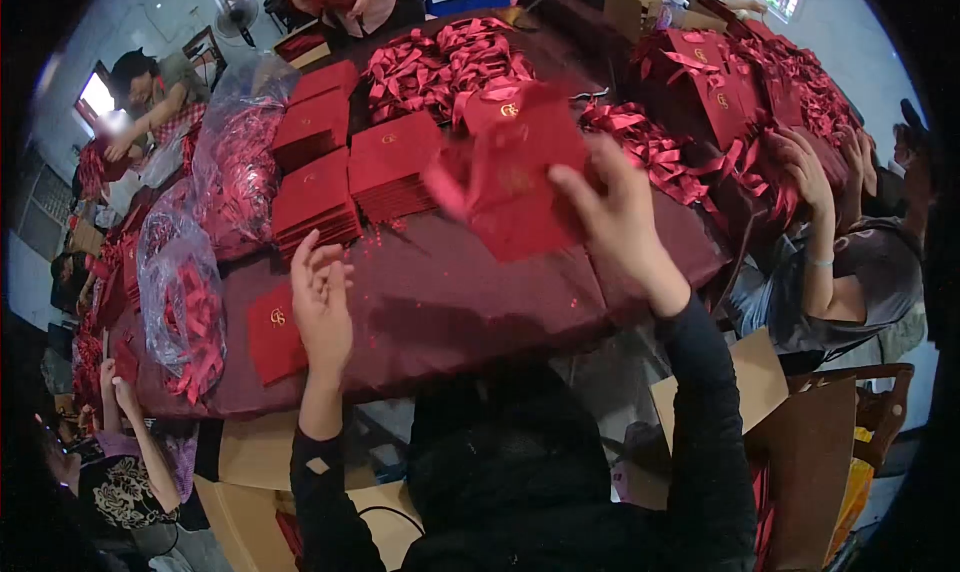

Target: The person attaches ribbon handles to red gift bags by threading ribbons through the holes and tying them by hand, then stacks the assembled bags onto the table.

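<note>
My right hand [625, 217] grips a flat red paper bag [530, 187] by its right edge, thumb on the near face. The bag has a gold emblem and is smeared by motion, with a pink-red ribbon blurred at its left. My left hand [323, 292] is raised over the table, fingers loosely curled and apart, holding nothing. Just left of it, a single red bag [275, 334] with a gold emblem lies flat near the table edge. Beyond my hands stand stacks of the same folded red bags [392, 157], and behind them a heap of red ribbons [440, 67].
Clear plastic sacks [180, 292] of ribbon lie at the left. More bags and ribbons [725, 97] are piled at the right, where a co-worker's hand [803, 167] reaches in. Cardboard boxes [265, 452] stand below the table edge. Other people work around the maroon-covered table [480, 297].
</note>
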`<control>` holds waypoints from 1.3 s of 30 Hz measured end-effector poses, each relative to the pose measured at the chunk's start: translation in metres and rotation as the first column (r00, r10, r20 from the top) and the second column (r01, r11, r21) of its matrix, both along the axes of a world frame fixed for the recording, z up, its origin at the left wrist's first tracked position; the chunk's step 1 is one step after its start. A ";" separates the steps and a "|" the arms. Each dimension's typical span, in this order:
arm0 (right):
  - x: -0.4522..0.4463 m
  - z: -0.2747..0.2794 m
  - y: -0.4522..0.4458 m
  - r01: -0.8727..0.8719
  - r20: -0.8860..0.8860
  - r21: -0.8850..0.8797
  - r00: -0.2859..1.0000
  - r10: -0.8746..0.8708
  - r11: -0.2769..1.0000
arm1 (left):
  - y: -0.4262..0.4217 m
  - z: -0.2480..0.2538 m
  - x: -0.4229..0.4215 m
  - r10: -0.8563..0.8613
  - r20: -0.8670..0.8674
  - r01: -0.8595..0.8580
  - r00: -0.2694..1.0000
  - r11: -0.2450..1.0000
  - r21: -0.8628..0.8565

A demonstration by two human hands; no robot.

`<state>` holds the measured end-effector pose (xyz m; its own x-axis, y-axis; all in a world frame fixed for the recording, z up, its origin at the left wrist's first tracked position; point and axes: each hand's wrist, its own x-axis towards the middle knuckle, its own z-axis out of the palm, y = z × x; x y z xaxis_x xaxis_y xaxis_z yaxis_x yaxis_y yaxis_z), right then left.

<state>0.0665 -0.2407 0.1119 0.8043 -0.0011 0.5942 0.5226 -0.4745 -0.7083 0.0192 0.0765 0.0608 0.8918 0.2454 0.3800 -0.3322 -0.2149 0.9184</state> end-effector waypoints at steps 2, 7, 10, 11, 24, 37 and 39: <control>0.078 -0.001 -0.025 -0.139 -0.138 0.373 0.969 0.203 0.917 | -0.017 -0.005 0.022 -0.123 -0.031 0.124 0.992 0.992 0.037; 0.160 -0.020 -0.042 -0.058 -0.126 0.479 0.983 0.134 0.876 | -0.075 -0.001 0.057 -0.292 -0.147 0.307 0.945 0.947 0.093; 0.140 0.014 -0.039 0.109 0.039 0.269 0.992 -0.124 0.957 | -0.092 -0.009 0.079 -0.327 -0.136 0.345 0.935 0.928 0.140; 0.131 0.025 -0.035 0.207 0.057 0.152 0.974 -0.218 0.966 | -0.100 -0.010 0.088 -0.357 -0.139 0.376 0.924 0.915 0.146; 0.173 -0.051 0.028 0.218 0.090 -0.233 0.975 -0.202 0.948 | -0.154 -0.045 0.199 -0.329 -0.287 0.306 0.900 0.944 -0.122; 0.192 -0.103 -0.021 0.284 -0.370 -0.148 0.873 -0.319 0.947 | -0.171 -0.065 0.215 -0.194 -0.197 0.183 0.961 0.980 -0.073; 0.197 -0.106 -0.022 0.271 -0.356 -0.177 0.879 -0.318 0.946 | -0.177 -0.057 0.215 -0.168 -0.221 0.155 0.961 0.985 -0.076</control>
<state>0.2630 -0.2625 0.0058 0.9399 -0.2220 0.2595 0.0523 -0.6573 -0.7518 0.2346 -0.1004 0.0035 0.9822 0.1070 0.1542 -0.1412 -0.1200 0.9827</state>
